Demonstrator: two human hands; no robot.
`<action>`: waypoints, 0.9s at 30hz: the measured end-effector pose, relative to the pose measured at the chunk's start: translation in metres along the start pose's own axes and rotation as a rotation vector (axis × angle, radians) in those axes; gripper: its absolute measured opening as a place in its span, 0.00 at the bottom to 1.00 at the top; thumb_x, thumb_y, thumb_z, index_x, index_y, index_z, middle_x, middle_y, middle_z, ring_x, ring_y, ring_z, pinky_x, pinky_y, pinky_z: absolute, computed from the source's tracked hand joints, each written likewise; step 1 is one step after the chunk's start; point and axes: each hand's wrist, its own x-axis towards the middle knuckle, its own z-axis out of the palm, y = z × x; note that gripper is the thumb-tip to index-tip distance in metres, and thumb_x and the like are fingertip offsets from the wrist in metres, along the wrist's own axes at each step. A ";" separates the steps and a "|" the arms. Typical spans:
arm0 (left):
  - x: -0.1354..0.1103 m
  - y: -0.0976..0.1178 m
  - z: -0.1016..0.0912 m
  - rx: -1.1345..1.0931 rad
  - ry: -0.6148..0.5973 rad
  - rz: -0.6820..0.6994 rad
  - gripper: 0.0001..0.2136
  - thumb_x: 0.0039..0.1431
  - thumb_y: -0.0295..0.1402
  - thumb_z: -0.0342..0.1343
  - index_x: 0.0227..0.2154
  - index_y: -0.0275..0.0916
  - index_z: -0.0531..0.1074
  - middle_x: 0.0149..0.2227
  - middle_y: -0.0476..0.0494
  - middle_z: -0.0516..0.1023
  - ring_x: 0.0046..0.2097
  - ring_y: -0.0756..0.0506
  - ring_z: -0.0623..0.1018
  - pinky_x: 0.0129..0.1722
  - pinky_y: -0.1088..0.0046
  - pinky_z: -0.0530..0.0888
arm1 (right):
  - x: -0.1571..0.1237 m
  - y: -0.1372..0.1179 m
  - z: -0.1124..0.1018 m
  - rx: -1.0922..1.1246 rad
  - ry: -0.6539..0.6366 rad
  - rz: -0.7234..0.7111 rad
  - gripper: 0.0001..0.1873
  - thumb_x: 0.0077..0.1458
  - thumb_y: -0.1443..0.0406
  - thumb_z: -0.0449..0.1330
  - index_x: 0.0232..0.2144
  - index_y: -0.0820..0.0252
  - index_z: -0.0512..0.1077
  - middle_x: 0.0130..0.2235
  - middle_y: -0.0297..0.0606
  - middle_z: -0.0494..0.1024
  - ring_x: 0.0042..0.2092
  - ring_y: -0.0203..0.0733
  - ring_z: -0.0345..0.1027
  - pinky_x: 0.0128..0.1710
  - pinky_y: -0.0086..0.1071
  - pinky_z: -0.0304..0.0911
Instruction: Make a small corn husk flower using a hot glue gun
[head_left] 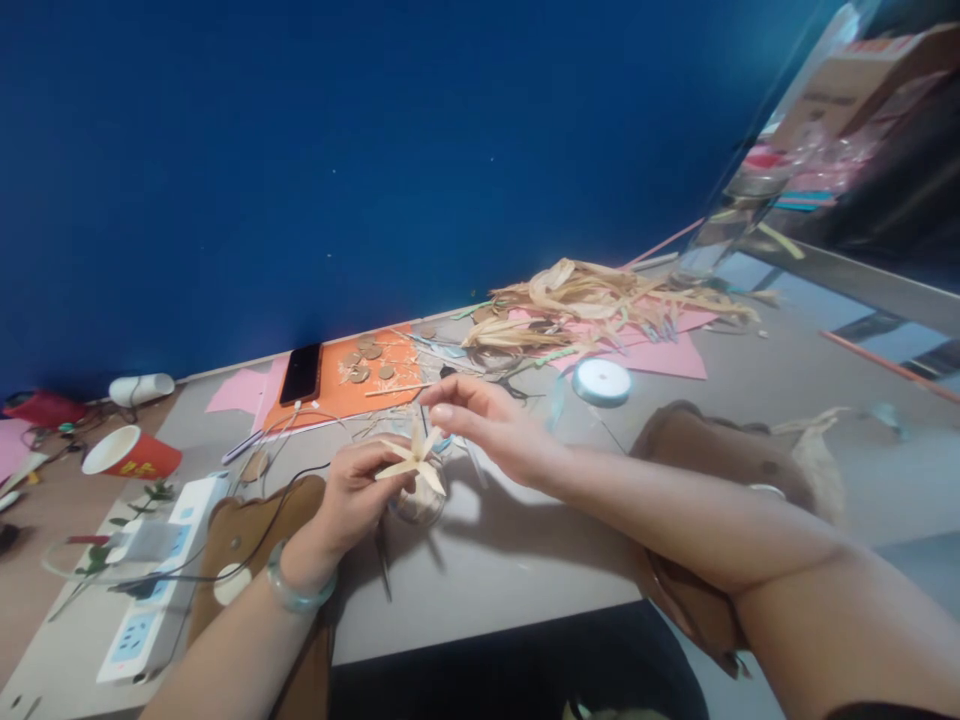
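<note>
My left hand (358,492) is closed around the base of a pale, star-shaped flower (415,460) that looks made of dried husk. Its narrow petals spread out and face up toward me. Just above and to the right, my right hand (487,420) has thumb and forefinger brought together near the tip of an upper petal. Whether it touches that petal, or pinches something thin, is too small to tell. Under the flower, partly hidden, is a clear round container (421,505) with pale pieces in it.
Dried husks (581,290) lie on pink sheets at the back, near a ribbon spool (602,381). A phone (301,374) and small discs rest on orange paper (405,350). At left are a red paper cup (142,455), a power strip (161,580) and cables. A blue partition (300,170) stands behind.
</note>
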 end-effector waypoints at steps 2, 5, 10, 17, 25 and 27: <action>-0.001 -0.001 0.001 0.013 0.049 -0.003 0.10 0.55 0.32 0.59 0.19 0.37 0.76 0.27 0.42 0.80 0.35 0.45 0.79 0.36 0.71 0.74 | -0.001 0.001 -0.001 -0.025 -0.034 0.033 0.15 0.49 0.57 0.66 0.35 0.61 0.72 0.34 0.35 0.75 0.34 0.34 0.67 0.37 0.30 0.63; -0.001 -0.002 0.002 0.000 0.099 0.005 0.07 0.53 0.30 0.61 0.21 0.38 0.76 0.28 0.42 0.81 0.34 0.45 0.79 0.36 0.70 0.74 | -0.001 0.002 -0.001 -0.109 -0.046 0.041 0.15 0.47 0.57 0.67 0.31 0.63 0.72 0.31 0.35 0.75 0.33 0.34 0.66 0.35 0.31 0.62; -0.002 -0.001 0.004 0.000 0.136 0.034 0.03 0.51 0.29 0.61 0.24 0.38 0.77 0.30 0.41 0.81 0.34 0.45 0.79 0.35 0.70 0.75 | -0.001 0.002 0.001 -0.198 -0.012 0.002 0.14 0.47 0.58 0.66 0.24 0.64 0.71 0.25 0.31 0.70 0.28 0.32 0.62 0.31 0.29 0.58; -0.008 -0.003 0.005 0.036 0.199 0.053 0.04 0.55 0.27 0.58 0.27 0.38 0.76 0.28 0.46 0.79 0.29 0.50 0.76 0.29 0.76 0.71 | -0.002 0.003 0.002 -0.218 0.034 0.032 0.10 0.46 0.61 0.64 0.23 0.63 0.69 0.24 0.30 0.69 0.28 0.32 0.60 0.30 0.28 0.56; -0.009 -0.008 0.005 0.036 0.260 0.049 0.03 0.54 0.26 0.59 0.28 0.38 0.76 0.29 0.48 0.79 0.28 0.51 0.75 0.27 0.78 0.71 | -0.002 0.004 0.003 -0.110 -0.003 0.081 0.14 0.47 0.58 0.65 0.24 0.63 0.69 0.24 0.30 0.68 0.27 0.31 0.59 0.29 0.28 0.56; -0.009 -0.008 0.005 0.071 0.267 0.101 0.03 0.53 0.25 0.60 0.28 0.39 0.77 0.32 0.47 0.80 0.31 0.50 0.77 0.32 0.76 0.73 | -0.002 0.004 0.003 -0.091 -0.005 0.074 0.16 0.50 0.55 0.63 0.24 0.63 0.69 0.24 0.31 0.69 0.27 0.31 0.60 0.29 0.28 0.56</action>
